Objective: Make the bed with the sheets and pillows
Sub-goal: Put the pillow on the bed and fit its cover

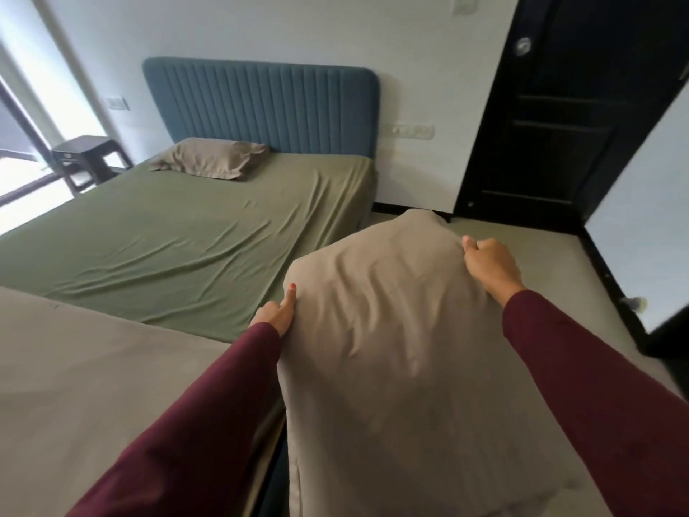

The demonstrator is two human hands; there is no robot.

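Bed (179,233): fills the left and middle of the view, its far end against the white wall, covered by a green sheet.
Green sheet (223,203): stretched over the mattress, creased with long wrinkles across its middle and near the right edge.
Grey cover (93,367): plain grey-brown cloth lying over the near left end of the bed, its far edge running slantwise across the green sheet.
Headboard (261,102): padded, blue-grey, with upright ribs, standing against the wall behind the bed.
Door (566,106): dark, at the right, beside the bed's far corner.
Held pillow (391,330): in a grey-brown case, lifted off the bed just beside its right edge and over the floor, long side running away from the person, fabric rumpled.
Second pillow (212,158): same grey-brown colour, lying flat at the head of the bed on the left side, close to the headboard.
Stool (89,158): small and dark, on the floor beside the bed's far left corner, near the window.
Sleeves: dark red, reaching to both wrists.
Right hand (488,263): fingers curled and bunching the case at the pillow's far right edge, clamped on it.
Left hand (277,311): at the pillow's left edge, thumb lying on top, the other fingers hidden behind the fabric; it pinches that edge.
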